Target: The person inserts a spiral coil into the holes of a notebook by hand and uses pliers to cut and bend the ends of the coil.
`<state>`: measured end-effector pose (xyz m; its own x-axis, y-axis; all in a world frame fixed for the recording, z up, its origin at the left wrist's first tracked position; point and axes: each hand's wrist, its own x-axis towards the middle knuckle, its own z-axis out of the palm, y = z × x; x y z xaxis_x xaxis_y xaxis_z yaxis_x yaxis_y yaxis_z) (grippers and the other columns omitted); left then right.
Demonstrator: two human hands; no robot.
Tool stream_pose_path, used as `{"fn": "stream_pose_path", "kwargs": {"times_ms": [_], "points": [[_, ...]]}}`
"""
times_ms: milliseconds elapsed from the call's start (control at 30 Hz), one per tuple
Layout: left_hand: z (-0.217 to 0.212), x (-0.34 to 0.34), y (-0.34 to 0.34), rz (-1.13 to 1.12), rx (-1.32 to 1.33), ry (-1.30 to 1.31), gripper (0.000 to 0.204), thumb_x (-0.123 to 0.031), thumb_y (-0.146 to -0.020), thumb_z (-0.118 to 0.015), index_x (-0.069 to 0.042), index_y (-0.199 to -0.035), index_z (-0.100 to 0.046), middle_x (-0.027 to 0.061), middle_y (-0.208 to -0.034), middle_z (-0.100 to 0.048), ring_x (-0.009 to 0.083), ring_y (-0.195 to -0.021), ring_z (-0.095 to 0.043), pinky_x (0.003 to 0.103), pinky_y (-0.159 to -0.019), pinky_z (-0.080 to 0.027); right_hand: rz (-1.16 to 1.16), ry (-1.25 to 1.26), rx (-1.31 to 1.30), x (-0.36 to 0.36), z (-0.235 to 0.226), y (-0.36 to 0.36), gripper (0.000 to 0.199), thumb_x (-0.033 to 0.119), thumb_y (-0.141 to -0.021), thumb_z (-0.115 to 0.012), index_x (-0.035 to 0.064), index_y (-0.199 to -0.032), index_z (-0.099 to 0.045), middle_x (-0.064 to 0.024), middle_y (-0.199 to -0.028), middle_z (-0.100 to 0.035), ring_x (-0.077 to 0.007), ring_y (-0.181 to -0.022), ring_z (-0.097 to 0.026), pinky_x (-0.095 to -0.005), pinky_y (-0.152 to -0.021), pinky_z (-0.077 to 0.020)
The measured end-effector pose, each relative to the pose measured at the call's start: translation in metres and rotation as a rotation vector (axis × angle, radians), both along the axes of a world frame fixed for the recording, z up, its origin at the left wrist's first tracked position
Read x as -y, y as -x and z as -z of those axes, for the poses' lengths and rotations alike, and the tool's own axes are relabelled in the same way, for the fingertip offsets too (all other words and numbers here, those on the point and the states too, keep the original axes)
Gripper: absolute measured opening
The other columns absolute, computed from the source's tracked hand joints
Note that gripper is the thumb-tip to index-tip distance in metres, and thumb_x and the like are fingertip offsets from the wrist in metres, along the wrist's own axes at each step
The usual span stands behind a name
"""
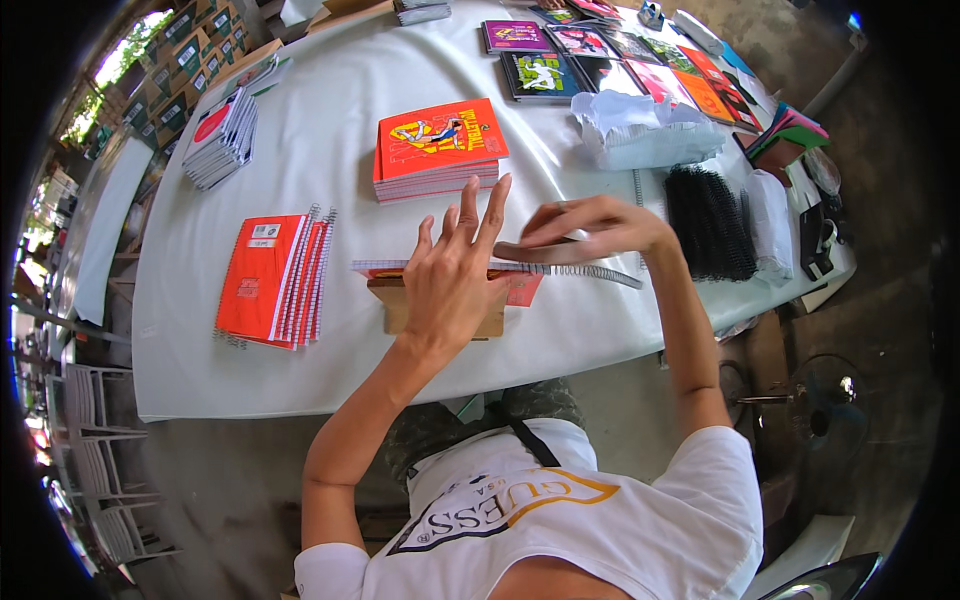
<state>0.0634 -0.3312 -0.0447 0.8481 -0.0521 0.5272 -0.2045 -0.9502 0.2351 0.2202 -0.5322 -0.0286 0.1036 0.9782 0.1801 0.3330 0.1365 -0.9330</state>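
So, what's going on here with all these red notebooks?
A person is working at a table covered in white. The left hand rests on a stack of pages by a brown block, and a silver coil sticks out past the pages' right end. The right hand is over the coil, too blurred to tell exactly what it grips. Red notebooks with coils lie to the left, and a red pile sits farther back.

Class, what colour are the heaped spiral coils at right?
The heaped spiral coils are black, seen best in head view.
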Motion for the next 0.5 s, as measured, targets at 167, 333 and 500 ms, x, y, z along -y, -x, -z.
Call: {"fn": "stream_pose_path", "kwargs": {"times_ms": [167,333,500], "points": [[-0.002,-0.008,0.003,-0.013,-0.002,0.013,0.109,-0.048,-0.063,-0.082,-0.022,-0.154,-0.029,0.0088,-0.153,-0.041,0.0269,-0.117,-0.062,0.052,-0.098,-0.047,-0.021,-0.101,-0.160,-0.008,0.011,0.002,0.062,0.055,-0.089,-0.063,0.0040,-0.122,-0.068,-0.0158,-0.114,-0.067,-0.0258,-0.107,-0.061,-0.0355,-0.093,-0.0458],[0.001,-0.014,0.004,-0.032,-0.020,-0.016,0.107,-0.048,-0.062,-0.081,-0.023,-0.153,-0.031,0.0084,-0.151,-0.044,0.0264,-0.120,-0.061,0.052,-0.100,-0.046,0.171,0.287,0.284,-0.021,0.010,0.004,0.063,0.053,-0.089,-0.061,-0.0013,-0.119,-0.069,-0.0189,-0.118,-0.065,-0.0270,-0.113,-0.058,-0.0369,-0.097,-0.0436],[0.002,-0.020,0.007,-0.029,-0.014,-0.015,0.106,-0.047,-0.065,-0.080,-0.025,-0.154,-0.028,0.0148,-0.144,-0.050,0.0359,-0.116,-0.062,0.051,-0.102,-0.042,0.117,0.023,-0.019,-0.019,0.004,0.014,0.059,0.048,-0.088,-0.062,0.0008,-0.123,-0.067,-0.0158,-0.116,-0.067,-0.0242,-0.111,-0.057,-0.0367,-0.102,-0.0396]]}}
